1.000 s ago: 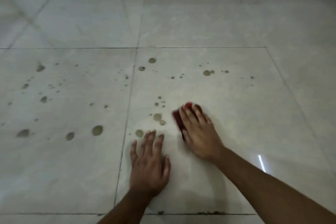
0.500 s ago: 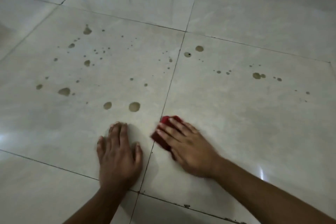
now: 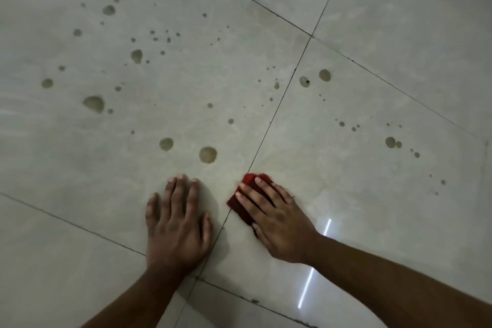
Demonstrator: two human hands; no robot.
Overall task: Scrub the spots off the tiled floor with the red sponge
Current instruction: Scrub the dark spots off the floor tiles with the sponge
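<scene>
Since the earlier frame the flat red rectangular sponge (image 3: pixel 246 198) has slid left to the grout line (image 3: pixel 277 112), where the spots seen earlier are gone. It lies on the pale glossy tiled floor (image 3: pixel 399 34) under the right hand (image 3: pixel 277 221), whose straight fingers (image 3: pixel 263 189) press it flat. The left hand (image 3: pixel 177 224) rests spread, just beside. Brown spots (image 3: pixel 207 154) lie beyond.
</scene>
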